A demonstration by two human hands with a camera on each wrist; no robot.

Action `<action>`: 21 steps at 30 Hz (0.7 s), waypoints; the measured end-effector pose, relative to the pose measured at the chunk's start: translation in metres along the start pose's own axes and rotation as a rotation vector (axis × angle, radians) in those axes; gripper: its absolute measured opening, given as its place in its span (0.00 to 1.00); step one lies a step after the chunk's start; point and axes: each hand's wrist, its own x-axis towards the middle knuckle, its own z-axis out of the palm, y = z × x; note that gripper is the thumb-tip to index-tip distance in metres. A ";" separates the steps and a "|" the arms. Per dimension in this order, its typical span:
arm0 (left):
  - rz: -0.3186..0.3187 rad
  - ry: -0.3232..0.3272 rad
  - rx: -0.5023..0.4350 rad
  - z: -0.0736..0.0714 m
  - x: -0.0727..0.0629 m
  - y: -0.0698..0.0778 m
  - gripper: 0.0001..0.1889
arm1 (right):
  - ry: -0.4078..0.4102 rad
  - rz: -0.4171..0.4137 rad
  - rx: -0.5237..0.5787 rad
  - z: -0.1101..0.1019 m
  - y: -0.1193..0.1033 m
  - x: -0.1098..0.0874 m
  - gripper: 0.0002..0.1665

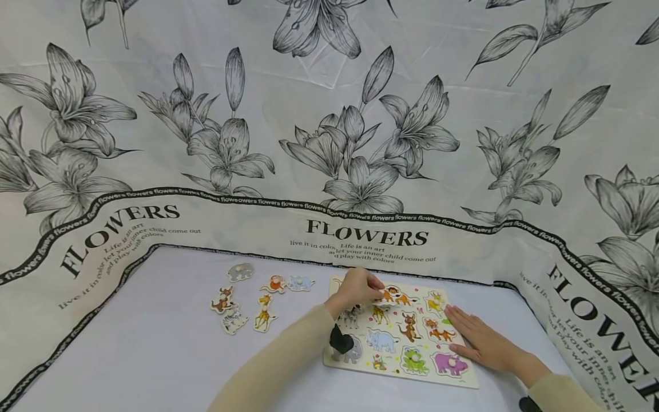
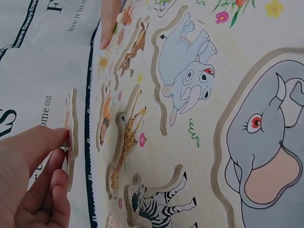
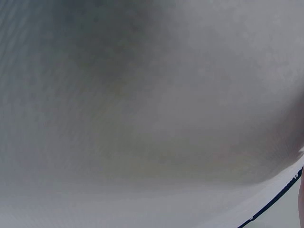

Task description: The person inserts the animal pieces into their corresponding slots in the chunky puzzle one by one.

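My left hand (image 1: 360,287) pinches a lion puzzle piece (image 1: 389,297) between thumb and fingers, over the upper part of the wooden animal puzzle board (image 1: 355,367). In the left wrist view the piece (image 2: 72,142) shows edge-on, tilted up above the board's far side. My right hand (image 1: 481,341) lies flat with straight fingers at the board's right edge. A frog piece (image 1: 414,360), a purple hippo piece (image 1: 451,364) and a tiger piece (image 1: 439,330) sit in the board. Pictures of a zebra (image 2: 156,204), giraffe (image 2: 128,137) and rhino (image 2: 185,66) show in cut-out recesses.
Left of the board lie loose pieces: an elephant (image 1: 240,272), a monkey (image 1: 275,283), a blue rhino (image 1: 301,283), a kangaroo (image 1: 222,300), a giraffe (image 1: 264,313) and a zebra (image 1: 234,320). A flower-print cloth (image 1: 247,229) rises behind the white table (image 1: 170,343).
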 end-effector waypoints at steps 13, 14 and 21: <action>-0.010 -0.023 0.030 0.014 0.014 0.006 0.06 | -0.032 0.035 0.014 0.000 0.001 -0.001 0.43; -0.014 -0.022 0.027 0.014 0.015 0.007 0.06 | -0.035 0.039 0.015 -0.001 0.001 -0.001 0.43; -0.024 -0.011 0.024 0.018 0.017 0.006 0.06 | -0.018 0.009 0.003 -0.003 -0.002 0.000 0.43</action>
